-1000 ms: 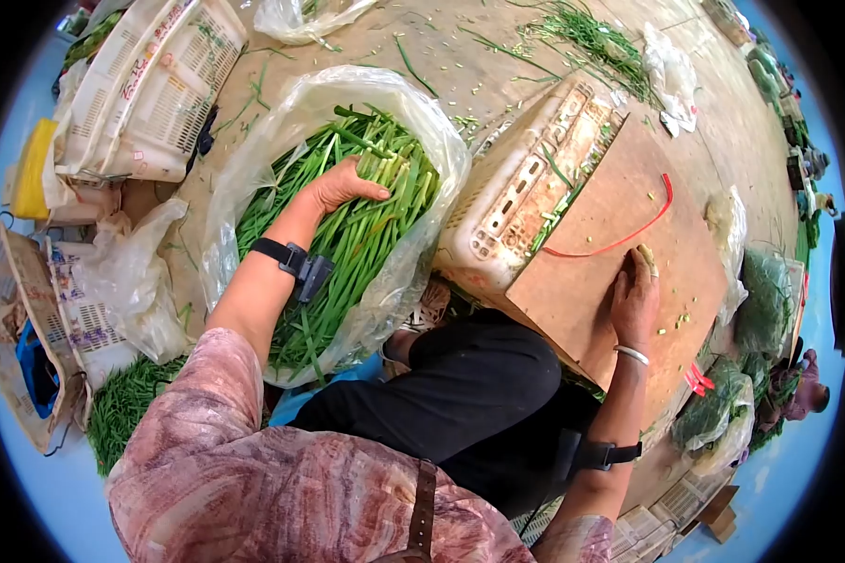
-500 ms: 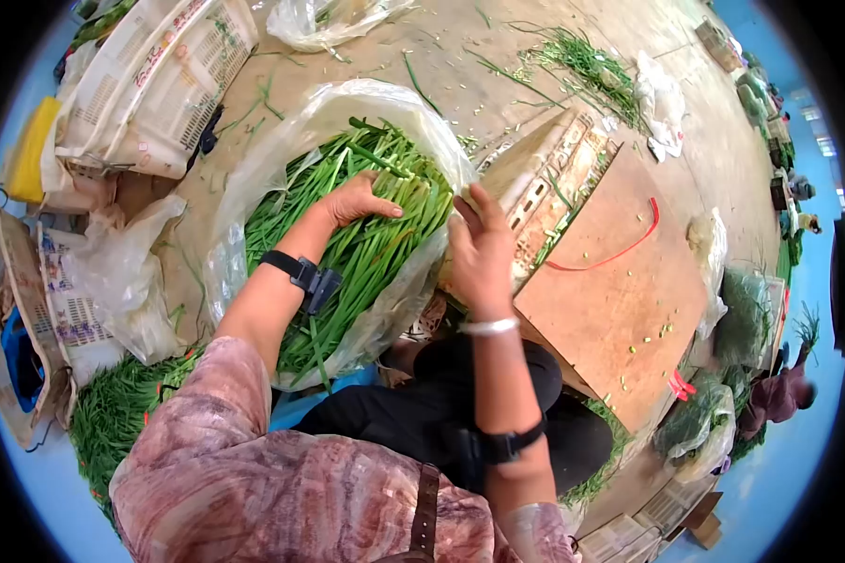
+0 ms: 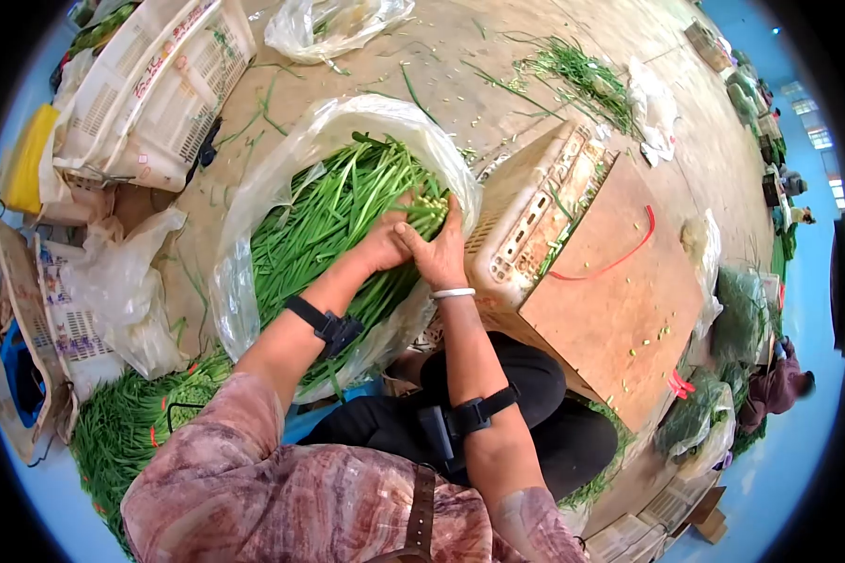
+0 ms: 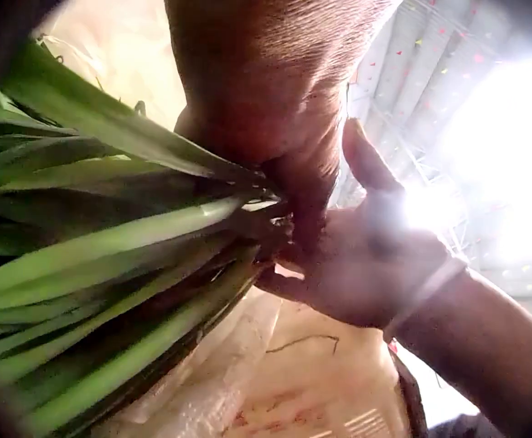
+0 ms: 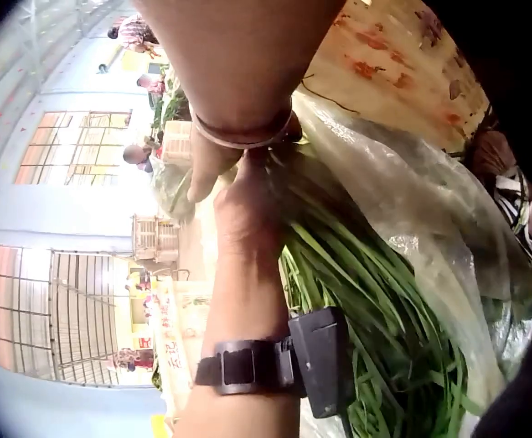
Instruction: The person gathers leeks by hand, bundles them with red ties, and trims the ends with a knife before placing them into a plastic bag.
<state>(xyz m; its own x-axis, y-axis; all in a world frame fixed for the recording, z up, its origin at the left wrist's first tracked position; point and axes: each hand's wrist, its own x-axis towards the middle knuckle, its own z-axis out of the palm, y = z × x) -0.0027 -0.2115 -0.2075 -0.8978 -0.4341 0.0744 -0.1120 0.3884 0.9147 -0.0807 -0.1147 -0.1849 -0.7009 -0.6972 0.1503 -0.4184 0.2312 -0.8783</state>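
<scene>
A large clear plastic bag point(image 3: 230, 272) stands open, filled with long green garlic chives point(image 3: 319, 211). My left hand point(image 3: 385, 242) grips a bunch of the chives near their pale cut ends, at the bag's right side. In the left wrist view the leaves point(image 4: 111, 246) fan out to the left from that grip. Against the same ends lies my right hand point(image 3: 439, 253), its fingers along the far side of the bunch and its thumb towards the left hand. The right wrist view shows the right hand point(image 5: 216, 173) mostly hidden behind its own wrist.
Right of the bag stands an upturned white crate point(image 3: 507, 253) with a brown board point(image 3: 620, 291) beside it, bearing a red strap point(image 3: 620, 267) and chive bits. Stacked white baskets point(image 3: 150, 103) are at the left. More chives point(image 3: 131, 422) lie at lower left, and loose ones point(image 3: 582, 80) on the floor.
My right hand has come off the board and moved left to the bunch's cut ends. The left hand has shifted right, lifting the bunch's ends together towards the right hand.
</scene>
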